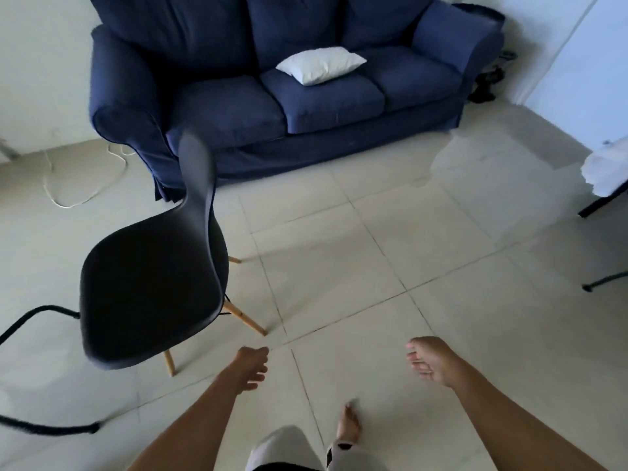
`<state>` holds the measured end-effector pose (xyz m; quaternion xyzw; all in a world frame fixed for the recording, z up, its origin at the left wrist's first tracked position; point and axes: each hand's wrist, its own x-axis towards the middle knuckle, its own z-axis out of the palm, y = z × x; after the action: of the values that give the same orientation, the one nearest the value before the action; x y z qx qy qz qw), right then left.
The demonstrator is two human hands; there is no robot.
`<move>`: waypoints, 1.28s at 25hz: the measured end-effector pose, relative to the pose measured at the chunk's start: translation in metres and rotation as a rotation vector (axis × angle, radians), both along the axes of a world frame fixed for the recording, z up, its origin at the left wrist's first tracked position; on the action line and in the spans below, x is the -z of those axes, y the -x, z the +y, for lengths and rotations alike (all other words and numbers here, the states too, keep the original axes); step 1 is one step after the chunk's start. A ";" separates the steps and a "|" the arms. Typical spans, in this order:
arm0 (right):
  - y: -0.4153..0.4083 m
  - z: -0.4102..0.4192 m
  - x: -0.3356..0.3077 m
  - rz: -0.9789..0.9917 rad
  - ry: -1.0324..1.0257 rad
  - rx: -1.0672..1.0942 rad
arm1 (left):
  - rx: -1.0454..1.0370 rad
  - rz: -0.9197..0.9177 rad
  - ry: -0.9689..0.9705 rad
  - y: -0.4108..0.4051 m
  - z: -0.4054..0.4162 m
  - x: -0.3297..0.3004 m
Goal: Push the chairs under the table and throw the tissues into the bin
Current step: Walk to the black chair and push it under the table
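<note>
Reaching empty hands (253, 367) near chair (149, 294)

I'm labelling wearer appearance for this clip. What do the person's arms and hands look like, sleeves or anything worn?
Both forearms are bare to the frame's bottom edge, with no sleeve showing. The left hand and right hand wear no gloves; no watch, ring or bracelet is visible, though the picture is somewhat blurred.

We have one view only: head cam, wide-angle, looking forward and steeply down at the tiled floor (356, 260). Both forearms enter from the bottom edge, close to the lens. Sofa (272, 96) sits farther off at the top, chair (149, 294) nearer on the left. No second view, so no overlap.
</note>
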<state>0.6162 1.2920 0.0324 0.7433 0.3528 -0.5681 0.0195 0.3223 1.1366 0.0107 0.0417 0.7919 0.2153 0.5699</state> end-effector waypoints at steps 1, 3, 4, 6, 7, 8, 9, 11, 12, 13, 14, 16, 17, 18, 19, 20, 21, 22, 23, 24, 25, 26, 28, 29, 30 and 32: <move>0.008 0.032 -0.001 0.001 -0.017 -0.030 | -0.045 -0.006 0.004 -0.001 0.018 0.002; 0.031 0.089 -0.005 0.020 -0.015 -0.091 | -0.106 -0.023 0.021 -0.004 0.051 -0.001; 0.046 0.116 -0.006 0.035 -0.014 -0.130 | -0.135 -0.031 0.021 -0.003 0.068 -0.001; 0.078 0.173 -0.005 0.076 -0.032 -0.208 | -0.231 -0.037 0.015 0.004 0.103 0.004; 0.093 0.196 -0.005 0.089 -0.032 -0.245 | -0.268 -0.036 0.015 0.009 0.118 0.006; 0.108 0.216 -0.005 0.096 -0.033 -0.279 | -0.298 -0.050 0.017 0.013 0.132 0.007; 0.124 0.240 -0.004 0.099 -0.034 -0.320 | -0.345 -0.068 0.019 0.018 0.148 0.013; 0.155 0.284 -0.002 0.107 -0.047 -0.376 | -0.439 -0.087 0.027 0.029 0.180 0.019; 0.169 0.304 -0.002 0.105 -0.044 -0.407 | -0.477 -0.095 0.032 0.033 0.196 0.019; 0.184 0.322 -0.003 0.104 -0.035 -0.453 | -0.519 -0.105 0.027 0.037 0.212 0.018; 0.197 0.339 -0.004 0.100 -0.028 -0.495 | -0.556 -0.110 0.024 0.040 0.227 0.014; 0.221 0.366 -0.004 0.085 -0.019 -0.554 | -0.613 -0.101 0.003 0.045 0.251 0.001; 0.236 0.379 -0.005 0.076 -0.009 -0.602 | -0.658 -0.097 -0.010 0.049 0.261 -0.003; 0.252 0.391 -0.006 0.073 -0.001 -0.656 | -0.716 -0.095 -0.020 0.054 0.269 -0.008; 0.271 0.404 -0.007 0.078 -0.002 -0.716 | -0.785 -0.087 -0.024 0.059 0.277 -0.013; 0.291 0.416 -0.009 0.088 -0.007 -0.783 | -0.867 -0.072 -0.027 0.063 0.283 -0.018; 0.311 0.427 -0.012 0.103 -0.013 -0.854 | -0.959 -0.051 -0.030 0.067 0.287 -0.021; 0.331 0.436 -0.016 0.125 -0.014 -0.927 | -1.056 -0.019 -0.032 0.068 0.291 -0.025; 0.350 0.444 -0.022 0.153 -0.006 -0.998 | -1.151 0.015 -0.030 0.066 0.295 -0.030; 0.366 0.449 -0.029 0.182 0.010 -1.056 | -1.236 0.046 -0.027 0.060 0.297 -0.034; 0.382 0.453 -0.036 0.218 0.028 -1.109 | -1.310 0.072 -0.030 0.054 0.299 -0.038; 0.398 0.459 -0.045 0.253 0.042 -1.175 | -1.395 0.085 -0.044 0.046 0.303 -0.041; 0.426 0.464 -0.063 0.308 0.059 -1.305 | -1.575 0.097 -0.093 0.030 0.314 -0.051; 0.439 0.464 -0.072 0.341 0.059 -1.362 | -1.653 0.128 -0.121 0.025 0.318 -0.057; 0.452 0.462 -0.079 0.379 0.052 -1.417 | -1.724 0.178 -0.154 0.022 0.321 -0.063; 0.476 0.452 -0.093 0.468 0.019 -1.535 | -1.829 0.343 -0.207 0.020 0.326 -0.079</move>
<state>0.1402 1.7436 0.1253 0.1545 0.7556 -0.5403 0.3366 0.3018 1.4630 0.0899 -0.5157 0.5672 0.6404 0.0479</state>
